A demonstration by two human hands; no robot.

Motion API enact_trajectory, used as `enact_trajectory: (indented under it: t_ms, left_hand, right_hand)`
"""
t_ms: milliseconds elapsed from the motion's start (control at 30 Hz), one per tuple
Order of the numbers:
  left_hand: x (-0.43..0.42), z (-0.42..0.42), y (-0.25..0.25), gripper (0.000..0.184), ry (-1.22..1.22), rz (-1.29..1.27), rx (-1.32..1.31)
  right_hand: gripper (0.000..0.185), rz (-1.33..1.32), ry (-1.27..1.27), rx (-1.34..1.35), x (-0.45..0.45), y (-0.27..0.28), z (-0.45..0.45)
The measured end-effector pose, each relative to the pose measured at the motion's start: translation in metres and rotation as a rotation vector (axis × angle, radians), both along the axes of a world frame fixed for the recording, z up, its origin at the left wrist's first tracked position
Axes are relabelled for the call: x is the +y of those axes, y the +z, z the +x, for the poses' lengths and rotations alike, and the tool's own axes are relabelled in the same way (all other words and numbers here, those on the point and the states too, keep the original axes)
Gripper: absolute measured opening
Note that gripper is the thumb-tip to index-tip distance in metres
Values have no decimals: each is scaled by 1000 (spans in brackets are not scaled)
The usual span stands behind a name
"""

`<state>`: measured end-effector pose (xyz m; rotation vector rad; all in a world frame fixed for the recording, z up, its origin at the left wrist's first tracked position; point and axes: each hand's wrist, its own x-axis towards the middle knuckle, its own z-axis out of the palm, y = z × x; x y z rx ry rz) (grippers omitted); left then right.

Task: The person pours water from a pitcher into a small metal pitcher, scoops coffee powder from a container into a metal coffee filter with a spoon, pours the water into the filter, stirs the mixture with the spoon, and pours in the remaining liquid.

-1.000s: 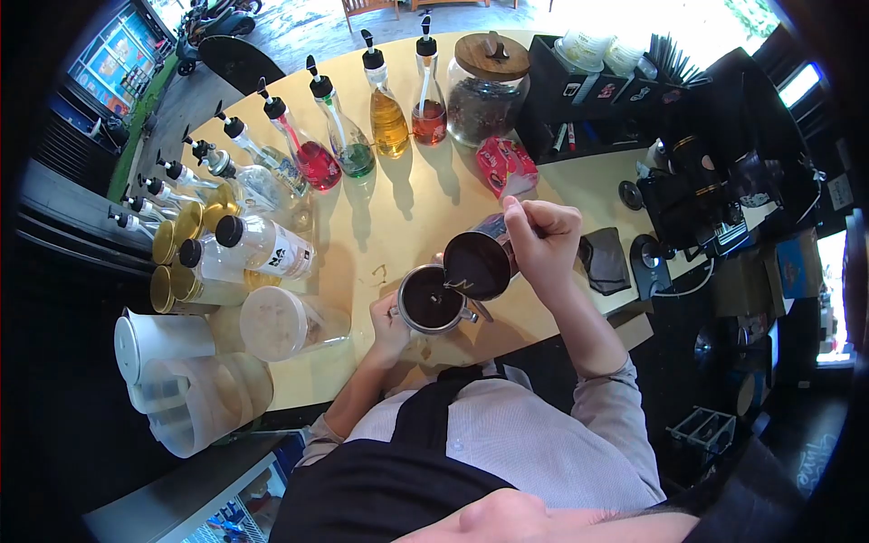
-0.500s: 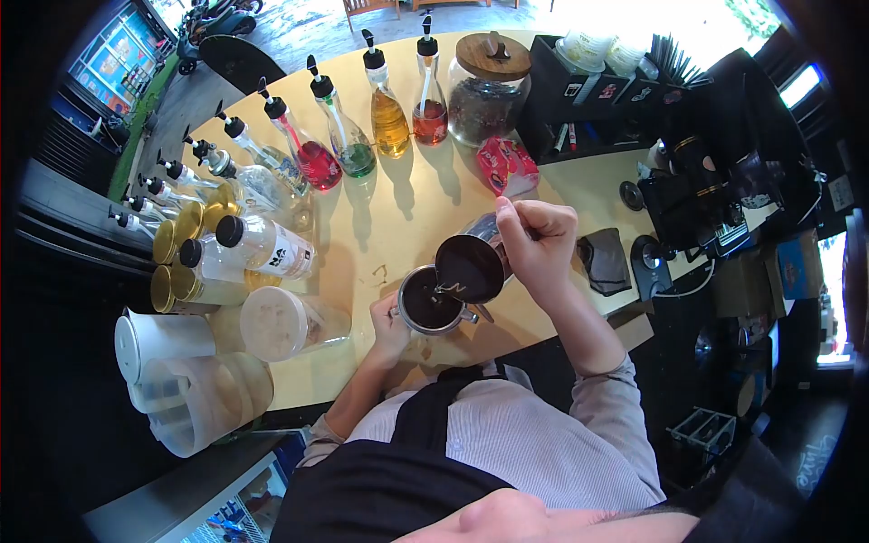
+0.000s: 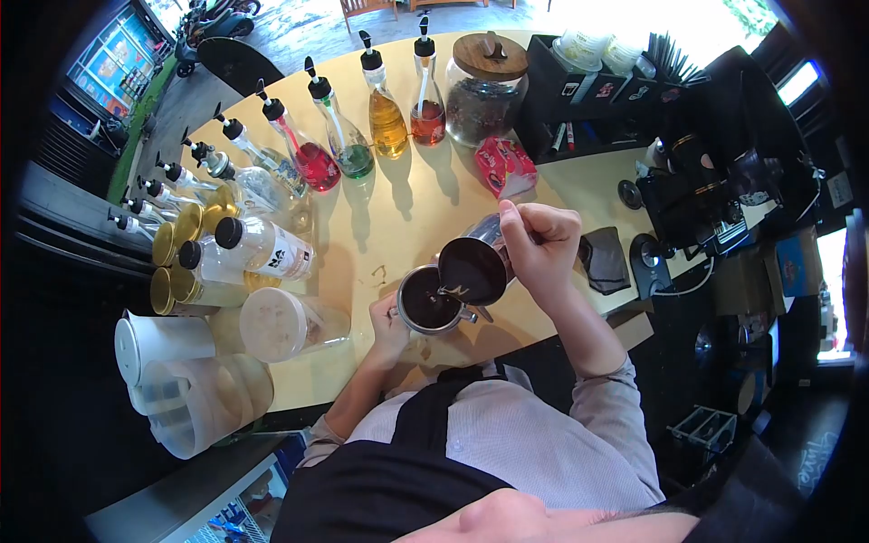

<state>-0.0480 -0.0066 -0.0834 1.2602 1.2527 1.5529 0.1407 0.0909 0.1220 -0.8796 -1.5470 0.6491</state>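
My right hand is closed on the handle of a metal pitcher, which is tilted to the left with dark liquid inside. Its lip is over the rim of a metal cup that also holds dark liquid. Around the left side of this cup my left hand is closed, its fingers partly hidden behind the metal. Beyond the pitcher, a pink packet lies on the table.
Syrup bottles with pourers curve along the far and left edges. A wooden-lidded jar and black organizer stand at the back. Plastic tubs and jugs are at left; a dark cloth and black machine are at right.
Compared with a second ago, the pitcher is tilted a little differently and has shifted slightly. My left hand still holds the cup in nearly the same place.
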Motion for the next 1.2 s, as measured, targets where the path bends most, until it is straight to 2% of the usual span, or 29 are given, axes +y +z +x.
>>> enact_trajectory:
  t_ms: [667, 733, 767, 833, 867, 933, 1033, 1067, 1133, 1200]
  left_hand:
    - [1, 4, 11, 22, 23, 1, -11]
    - [-1, 3, 9, 22, 12, -17, -12]
    - [-1, 2, 8, 23, 0, -35, -14]
    - [-3, -5, -1, 21, -16, -41, 14]
    - [-4, -6, -6, 21, -32, -53, 41]
    - [-2, -3, -13, 17, 51, 11, 78]
    - [-5, 7, 15, 9, 112, 76, 76]
    - [-7, 9, 26, 12, 93, 80, 39]
    - [-7, 7, 20, 16, 92, 112, 49]
    - [-9, 6, 20, 22, 91, 141, 58]
  right_hand:
    - [38, -8, -12, -17, 2, -6, 2]
    - [39, -269, -17, 175, 0, -11, 2]
    - [39, -265, -16, 176, 3, -20, 5]
    - [41, -405, -30, 380, 13, -50, 17]
    - [41, -401, -29, 380, 15, -62, 20]
    - [43, -466, -184, 596, 16, -85, 25]
    - [43, -453, -292, 629, 17, -119, 40]
    - [43, -448, -291, 629, 16, -128, 44]
    - [37, -484, -332, 720, 14, -141, 50]
    - [38, -451, -353, 733, 11, -144, 51]
